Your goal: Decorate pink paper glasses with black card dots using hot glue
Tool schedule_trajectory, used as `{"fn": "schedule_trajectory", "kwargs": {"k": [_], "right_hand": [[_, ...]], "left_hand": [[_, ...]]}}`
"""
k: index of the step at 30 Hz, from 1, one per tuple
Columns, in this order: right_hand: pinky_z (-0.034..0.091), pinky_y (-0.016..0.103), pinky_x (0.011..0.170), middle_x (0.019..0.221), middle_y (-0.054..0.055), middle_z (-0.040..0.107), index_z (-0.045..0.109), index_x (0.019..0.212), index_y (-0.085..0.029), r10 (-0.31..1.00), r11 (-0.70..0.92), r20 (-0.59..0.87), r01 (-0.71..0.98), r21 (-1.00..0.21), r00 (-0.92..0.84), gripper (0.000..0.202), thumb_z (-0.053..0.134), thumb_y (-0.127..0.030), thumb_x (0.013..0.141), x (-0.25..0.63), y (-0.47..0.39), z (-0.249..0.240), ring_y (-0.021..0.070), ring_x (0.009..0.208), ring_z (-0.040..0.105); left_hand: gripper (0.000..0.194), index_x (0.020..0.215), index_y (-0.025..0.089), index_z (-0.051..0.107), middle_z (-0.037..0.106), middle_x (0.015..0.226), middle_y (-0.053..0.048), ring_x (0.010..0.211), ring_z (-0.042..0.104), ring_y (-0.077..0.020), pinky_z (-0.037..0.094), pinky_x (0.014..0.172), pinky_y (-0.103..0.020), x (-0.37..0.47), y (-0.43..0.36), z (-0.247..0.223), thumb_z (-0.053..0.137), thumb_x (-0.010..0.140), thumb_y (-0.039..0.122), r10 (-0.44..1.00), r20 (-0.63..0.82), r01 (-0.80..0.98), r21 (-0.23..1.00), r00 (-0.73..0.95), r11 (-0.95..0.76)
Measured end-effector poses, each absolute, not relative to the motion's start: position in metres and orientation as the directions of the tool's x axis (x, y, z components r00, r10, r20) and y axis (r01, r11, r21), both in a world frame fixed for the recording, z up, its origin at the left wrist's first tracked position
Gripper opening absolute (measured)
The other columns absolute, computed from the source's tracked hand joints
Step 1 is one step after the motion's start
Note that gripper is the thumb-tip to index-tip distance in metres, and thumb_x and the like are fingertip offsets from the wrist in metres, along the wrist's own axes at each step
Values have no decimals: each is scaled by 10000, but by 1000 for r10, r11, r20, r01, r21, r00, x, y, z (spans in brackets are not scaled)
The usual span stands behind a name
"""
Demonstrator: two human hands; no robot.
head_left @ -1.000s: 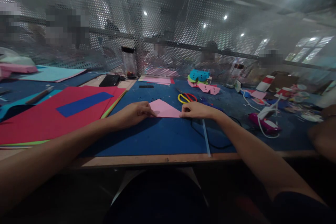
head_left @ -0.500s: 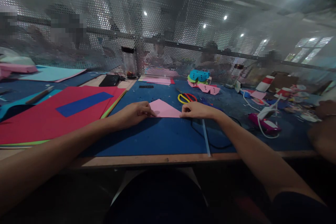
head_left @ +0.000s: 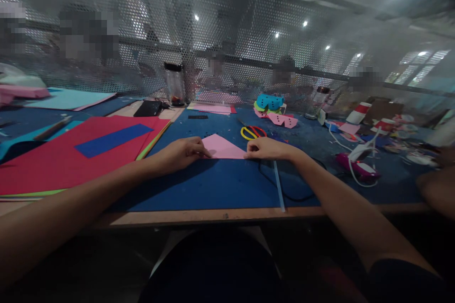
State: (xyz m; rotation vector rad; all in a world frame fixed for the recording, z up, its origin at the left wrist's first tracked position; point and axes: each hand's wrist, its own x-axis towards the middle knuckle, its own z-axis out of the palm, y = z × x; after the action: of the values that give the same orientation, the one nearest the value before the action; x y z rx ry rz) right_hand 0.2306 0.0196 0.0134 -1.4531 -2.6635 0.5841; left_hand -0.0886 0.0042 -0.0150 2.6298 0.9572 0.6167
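Note:
A pink paper triangle (head_left: 222, 147) lies on the blue mat (head_left: 213, 184), its long edge toward me and its point away. My left hand (head_left: 188, 151) pinches the left end of that edge with curled fingers. At the right corner my right hand (head_left: 261, 148) is closed on the paper, fingertips and thumb together. Just beyond my right hand rest scissors (head_left: 254, 133) with yellow and red handles. A pale strip (head_left: 279, 187) lies to the right, near the table's front edge.
Red sheets (head_left: 71, 165) with a blue strip (head_left: 113, 140) lie at the left. A jar (head_left: 175, 85) and a phone (head_left: 148, 108) stand and lie behind. Punched paper pieces (head_left: 282, 120), a magenta glue gun (head_left: 357, 169) and a person's arm (head_left: 439, 194) are at the right.
My hands and the pink triangle are almost where they were. The other person's hand at the right edge has shifted slightly.

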Motion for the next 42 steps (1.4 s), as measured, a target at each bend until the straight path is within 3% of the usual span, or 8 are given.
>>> {"fn": "schedule_trajectory", "kwargs": {"k": [7, 26, 42], "right_hand": [[310, 254, 584, 763, 21, 644, 642, 798, -170, 814, 487, -150, 800, -349, -561, 299, 619, -464, 847, 233, 21, 13, 134, 685, 537], [310, 257, 567, 738, 9, 649, 640, 785, -185, 808, 493, -161, 800, -343, -567, 361, 618, -542, 833, 242, 25, 14, 134, 651, 527], [364, 260, 610, 791, 26, 658, 632, 809, -178, 778, 495, -184, 767, -408, -600, 250, 649, -425, 838, 245, 25, 17, 140, 699, 547]], "left_hand": [[302, 1067, 231, 766, 681, 1026, -74, 924, 671, -193, 517, 846, -305, -89, 5, -15, 489, 966, 297, 655, 297, 534, 397, 694, -746], [314, 1083, 247, 759, 683, 1039, -60, 938, 665, -181, 509, 834, -263, -88, 3, -13, 471, 981, 321, 661, 285, 542, 398, 694, -740], [300, 1082, 241, 756, 678, 1038, -64, 938, 666, -178, 518, 835, -280, -89, 5, -16, 479, 968, 250, 636, 307, 512, 395, 708, -762]]}}
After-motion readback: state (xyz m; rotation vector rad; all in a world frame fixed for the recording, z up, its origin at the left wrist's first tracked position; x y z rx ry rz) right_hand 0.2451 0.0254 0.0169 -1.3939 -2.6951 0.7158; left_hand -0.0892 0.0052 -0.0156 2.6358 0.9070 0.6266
